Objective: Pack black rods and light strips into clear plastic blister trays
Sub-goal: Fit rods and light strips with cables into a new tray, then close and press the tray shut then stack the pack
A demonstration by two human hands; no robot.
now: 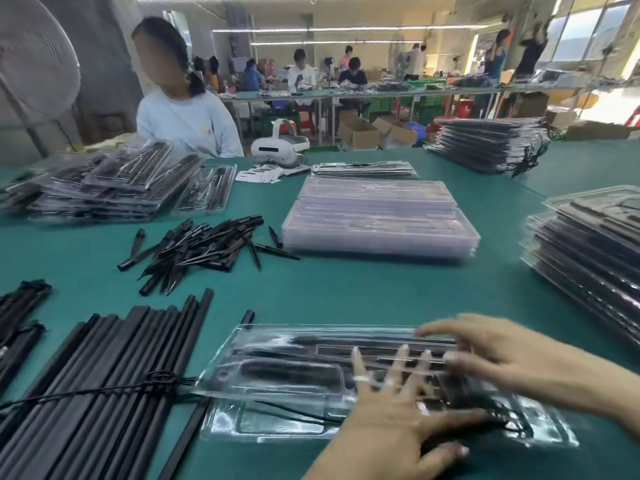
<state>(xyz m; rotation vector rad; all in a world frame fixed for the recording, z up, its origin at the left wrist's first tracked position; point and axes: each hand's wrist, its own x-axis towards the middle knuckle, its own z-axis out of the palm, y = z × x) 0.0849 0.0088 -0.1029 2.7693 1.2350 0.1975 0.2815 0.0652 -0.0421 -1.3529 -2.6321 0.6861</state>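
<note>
Two hands work the filled blister tray [311, 368] at six o'clock: our left hand [391, 420] spreads flat on it, our right hand [491, 355] hovers wide with straight fingers, likely to press the halves closed. Loose black rods [104, 393] wait at eight o'clock.

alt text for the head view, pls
Both hands, left hand and right hand, lie with fingers spread on a clear blister tray holding black parts, on a green table. Long black rods lie to its left; a stack of empty trays sits beyond.
</note>
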